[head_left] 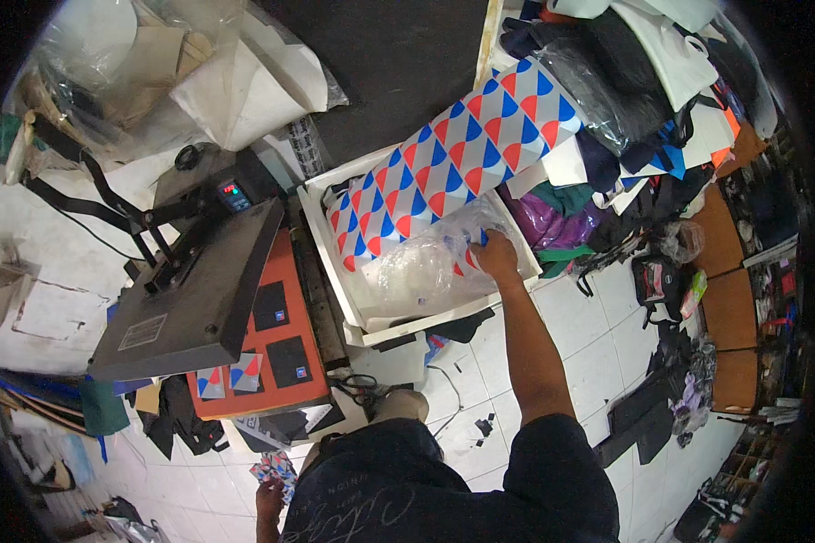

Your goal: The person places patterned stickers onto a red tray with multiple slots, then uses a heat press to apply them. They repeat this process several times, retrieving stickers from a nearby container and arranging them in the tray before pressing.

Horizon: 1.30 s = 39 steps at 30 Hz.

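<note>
My right hand reaches into a white open-topped box, its fingers closed on a small printed piece in red, blue and grey. Clear plastic wrap lies beside it in the box. A long printed sheet with the same pattern rests over the box's far side. Low at the left, my left hand holds a bunch of small patterned pieces. Left of the box stands a heat press with its dark upper plate raised. On its orange pad lie black squares and patterned pieces.
A lit control box sits behind the press plate. Scissors lie near the pad's right corner. Piled garments and bags crowd the right of the box. Plastic-wrapped sheets fill the far left. A black backpack is on the tiled floor.
</note>
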Each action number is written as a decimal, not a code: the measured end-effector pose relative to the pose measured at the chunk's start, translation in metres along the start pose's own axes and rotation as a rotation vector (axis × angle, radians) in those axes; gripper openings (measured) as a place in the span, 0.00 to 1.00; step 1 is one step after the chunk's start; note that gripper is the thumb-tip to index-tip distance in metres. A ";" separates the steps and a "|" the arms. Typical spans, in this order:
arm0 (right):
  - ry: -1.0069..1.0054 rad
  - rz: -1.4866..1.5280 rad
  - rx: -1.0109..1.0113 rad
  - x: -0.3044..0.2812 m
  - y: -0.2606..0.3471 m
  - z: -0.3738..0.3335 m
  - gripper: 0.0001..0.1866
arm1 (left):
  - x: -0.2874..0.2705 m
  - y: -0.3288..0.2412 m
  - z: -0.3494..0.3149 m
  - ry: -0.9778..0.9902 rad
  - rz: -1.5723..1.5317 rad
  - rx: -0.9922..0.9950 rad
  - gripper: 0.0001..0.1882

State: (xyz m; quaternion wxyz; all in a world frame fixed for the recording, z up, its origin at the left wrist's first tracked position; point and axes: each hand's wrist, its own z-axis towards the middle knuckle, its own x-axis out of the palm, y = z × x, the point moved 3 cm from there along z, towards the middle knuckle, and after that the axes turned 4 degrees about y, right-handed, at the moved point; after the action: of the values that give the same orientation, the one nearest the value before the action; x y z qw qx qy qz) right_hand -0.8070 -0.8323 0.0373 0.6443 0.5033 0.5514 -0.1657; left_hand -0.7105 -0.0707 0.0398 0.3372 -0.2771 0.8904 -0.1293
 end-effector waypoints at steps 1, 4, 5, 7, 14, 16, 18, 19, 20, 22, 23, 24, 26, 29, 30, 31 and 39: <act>-0.012 0.056 0.046 -0.004 -0.002 0.002 0.26 | -0.001 -0.002 0.002 0.017 0.034 0.018 0.17; -0.060 0.222 0.104 -0.013 0.008 -0.006 0.26 | -0.008 0.009 0.017 -0.007 0.154 0.193 0.17; -0.076 0.282 0.108 -0.015 0.014 -0.010 0.25 | -0.007 0.027 0.029 0.037 -0.030 0.141 0.15; -0.116 0.307 0.081 -0.015 -0.002 -0.015 0.24 | 0.002 -0.009 0.025 0.154 -0.001 0.149 0.16; -0.177 0.571 0.094 -0.023 0.019 -0.038 0.23 | 0.014 -0.055 0.033 0.184 0.214 0.387 0.21; -0.124 0.223 0.107 -0.019 0.011 -0.036 0.22 | 0.025 -0.117 0.007 0.206 0.345 0.329 0.21; -0.071 0.061 0.045 -0.022 0.022 -0.043 0.23 | 0.020 -0.131 -0.002 0.175 0.432 0.370 0.21; -0.042 -0.021 0.013 -0.023 0.028 -0.045 0.24 | 0.016 -0.128 0.008 0.148 0.441 0.393 0.22; 0.022 0.000 0.025 -0.030 0.044 -0.047 0.25 | 0.011 -0.119 0.014 0.116 0.441 0.402 0.22; -0.165 -0.061 -0.097 -0.024 0.028 -0.054 0.26 | 0.012 -0.120 0.008 0.102 0.477 0.376 0.23; -0.243 -0.073 -0.177 -0.017 0.023 -0.058 0.26 | 0.012 -0.112 0.013 0.086 0.508 0.514 0.23; -0.260 -0.123 -0.167 -0.024 0.029 -0.063 0.26 | 0.013 -0.101 0.017 0.139 0.476 0.441 0.24; -0.344 -0.020 -0.203 -0.060 0.048 -0.087 0.26 | 0.017 -0.106 0.007 0.213 0.334 0.377 0.24; -0.150 0.544 -0.100 -0.106 0.104 -0.137 0.14 | 0.021 -0.172 -0.031 0.374 0.180 0.299 0.23; -0.110 0.719 -0.059 -0.099 0.109 -0.149 0.12 | 0.022 -0.179 -0.032 0.407 0.127 0.347 0.22; -0.043 0.805 -0.059 -0.093 0.129 -0.164 0.12 | 0.025 -0.190 -0.033 0.483 -0.005 0.363 0.23; 0.676 0.968 -0.065 0.025 0.267 -0.275 0.16 | 0.024 -0.274 -0.048 0.798 -0.698 0.670 0.31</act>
State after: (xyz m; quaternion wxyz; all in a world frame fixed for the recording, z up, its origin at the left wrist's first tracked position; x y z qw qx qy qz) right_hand -0.7431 -0.4785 0.1713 0.4501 0.7026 0.4386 0.3338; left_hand -0.6466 -0.3056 0.1766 -0.0148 -0.3613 0.7159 -0.5973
